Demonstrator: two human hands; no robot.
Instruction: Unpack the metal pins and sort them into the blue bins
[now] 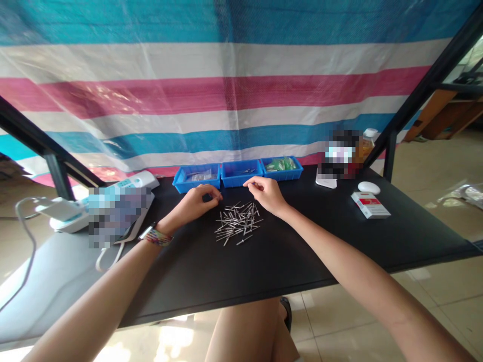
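A loose pile of small silver metal pins [238, 222] lies on the black table [287, 251]. My left hand [198, 201] rests just left of the pile, fingers curled together in a pinch near the table surface. My right hand [264, 192] hovers above the pile's far right edge, its fingers pinched as well. Whatever either pinch holds is too small to make out. Behind both hands stand three blue trays in a row: the left tray [196, 178], the middle tray [241, 173] and the right tray [282, 168] with green parts in it.
A white device with a cable [75, 208] sits at the table's left end. On the right lie a red-and-white box [370, 204], a white mouse [369, 187] and a bottle [368, 141]. A striped tarp [226, 90] hangs behind the table. Black frame posts stand at both sides.
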